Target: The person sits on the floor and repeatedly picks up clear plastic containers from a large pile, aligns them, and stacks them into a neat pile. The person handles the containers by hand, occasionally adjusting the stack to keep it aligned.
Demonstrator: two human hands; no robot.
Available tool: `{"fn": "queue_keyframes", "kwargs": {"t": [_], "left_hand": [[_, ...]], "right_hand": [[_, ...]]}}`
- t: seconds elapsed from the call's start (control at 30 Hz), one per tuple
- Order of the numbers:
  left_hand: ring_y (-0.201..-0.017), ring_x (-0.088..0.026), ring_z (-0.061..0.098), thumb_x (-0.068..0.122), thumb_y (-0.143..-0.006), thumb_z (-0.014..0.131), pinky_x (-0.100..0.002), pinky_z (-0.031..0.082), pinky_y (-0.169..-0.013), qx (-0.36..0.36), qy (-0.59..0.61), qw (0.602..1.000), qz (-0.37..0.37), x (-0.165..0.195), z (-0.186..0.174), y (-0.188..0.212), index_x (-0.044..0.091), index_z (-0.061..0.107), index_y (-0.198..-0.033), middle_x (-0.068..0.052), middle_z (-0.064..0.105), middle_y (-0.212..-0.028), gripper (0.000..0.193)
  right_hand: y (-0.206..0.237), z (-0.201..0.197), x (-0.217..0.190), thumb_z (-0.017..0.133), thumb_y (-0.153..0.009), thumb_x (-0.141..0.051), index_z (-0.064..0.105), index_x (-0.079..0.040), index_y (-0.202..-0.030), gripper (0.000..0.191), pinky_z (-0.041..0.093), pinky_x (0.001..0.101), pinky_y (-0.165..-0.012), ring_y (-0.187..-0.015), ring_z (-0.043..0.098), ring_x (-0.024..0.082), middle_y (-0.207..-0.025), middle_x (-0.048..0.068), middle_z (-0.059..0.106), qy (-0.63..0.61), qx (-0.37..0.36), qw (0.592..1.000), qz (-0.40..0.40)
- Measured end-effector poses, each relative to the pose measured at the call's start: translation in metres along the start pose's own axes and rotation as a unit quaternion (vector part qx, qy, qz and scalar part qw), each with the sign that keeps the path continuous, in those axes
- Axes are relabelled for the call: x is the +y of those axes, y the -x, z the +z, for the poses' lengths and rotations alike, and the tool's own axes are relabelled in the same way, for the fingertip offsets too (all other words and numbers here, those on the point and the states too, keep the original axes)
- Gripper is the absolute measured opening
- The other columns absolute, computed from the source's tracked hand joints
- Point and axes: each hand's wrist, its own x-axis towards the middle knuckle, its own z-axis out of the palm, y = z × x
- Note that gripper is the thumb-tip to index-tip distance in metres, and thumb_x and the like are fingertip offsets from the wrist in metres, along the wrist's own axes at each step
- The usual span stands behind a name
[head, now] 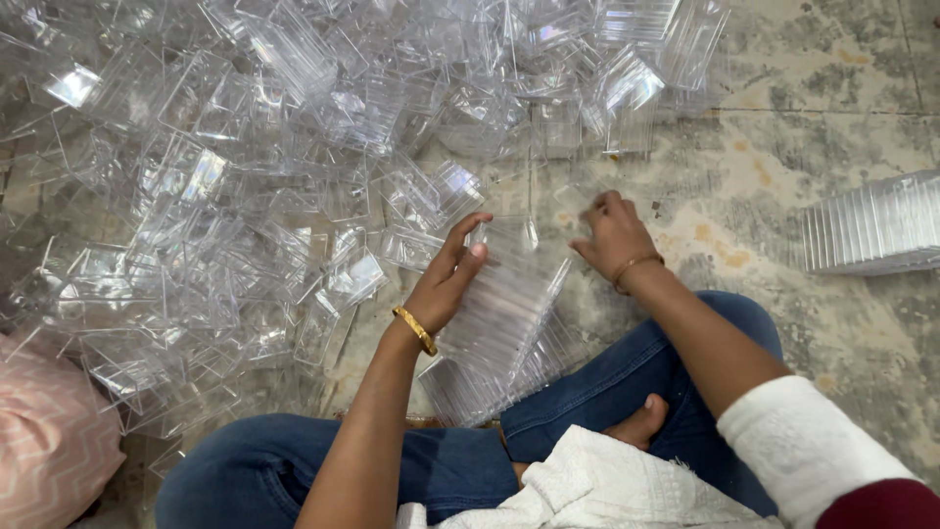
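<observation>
I sit cross-legged on the floor. My left hand (448, 279) grips the top end of a long nested stack of clear plastic containers (504, 328) that leans from my lap toward the pile. My right hand (612, 235) hovers just right of the stack's top, fingers curled and blurred; whether it holds a clear piece I cannot tell. A large heap of loose clear plastic containers (284, 147) covers the floor ahead and to the left.
Another nested stack of clear containers (871, 227) lies on the stained concrete floor (803, 137) at the right. A pink patterned cloth (44, 441) is at the lower left. My knees in blue jeans (627, 377) frame the stack.
</observation>
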Motion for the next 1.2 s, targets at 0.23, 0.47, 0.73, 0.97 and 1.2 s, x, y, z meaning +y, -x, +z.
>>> {"fn": "queue_keyframes", "kwargs": {"t": [0.23,0.47,0.73,0.97,1.2], "left_hand": [[-0.115,-0.022,0.067,0.046,-0.101,0.048,-0.045,0.041,-0.112,-0.018,-0.008,1.000,-0.024,-0.001,0.002,0.002,0.020,0.039,-0.154,-0.007,0.039,-0.163,0.060],[-0.154,-0.028,0.030,0.044,-0.104,0.047,-0.044,0.029,-0.121,-0.057,-0.052,0.997,-0.007,-0.008,0.005,0.002,0.022,0.030,-0.162,-0.009,0.029,-0.169,0.064],[-0.157,-0.029,0.026,0.045,-0.104,0.044,-0.041,0.024,-0.123,-0.081,-0.033,0.996,-0.006,-0.011,0.008,0.005,0.021,0.027,-0.162,-0.010,0.029,-0.170,0.065],[-0.159,-0.029,0.020,0.045,-0.105,0.044,-0.041,0.019,-0.125,0.052,-0.007,0.998,0.044,-0.018,0.011,-0.004,0.015,0.032,-0.160,-0.012,0.028,-0.170,0.064],[-0.158,-0.029,0.020,0.047,-0.105,0.041,-0.043,0.022,-0.125,0.150,0.002,0.988,0.023,-0.025,0.025,-0.004,0.018,0.028,-0.161,-0.010,0.025,-0.170,0.064]], "right_hand": [[0.011,0.004,0.032,0.076,-0.081,-0.012,0.065,-0.005,-0.112,0.033,0.051,0.0485,-0.090,-0.107,0.060,0.040,-0.112,0.018,0.063,-0.009,0.076,0.990,0.121],[-0.004,-0.010,0.037,0.071,-0.091,-0.011,0.076,-0.007,-0.110,0.020,0.059,0.0329,-0.078,-0.086,0.071,0.020,-0.101,0.011,0.076,-0.370,-0.064,0.880,0.291],[0.016,-0.004,0.002,0.072,-0.092,-0.015,0.078,-0.005,-0.115,0.026,0.055,0.0316,-0.073,-0.082,0.067,0.016,-0.097,0.011,0.077,-0.388,-0.230,0.876,0.174],[0.073,-0.016,-0.017,0.067,-0.093,-0.030,0.060,-0.005,-0.140,0.053,0.058,0.0355,-0.092,-0.110,0.070,0.022,-0.124,0.012,0.073,-0.605,-0.008,0.725,0.329],[0.114,0.014,-0.083,0.076,-0.079,-0.028,0.022,-0.013,-0.161,0.099,0.057,0.0395,-0.098,-0.124,0.063,0.027,-0.141,0.021,0.051,-0.542,-0.073,0.782,0.299]]}}
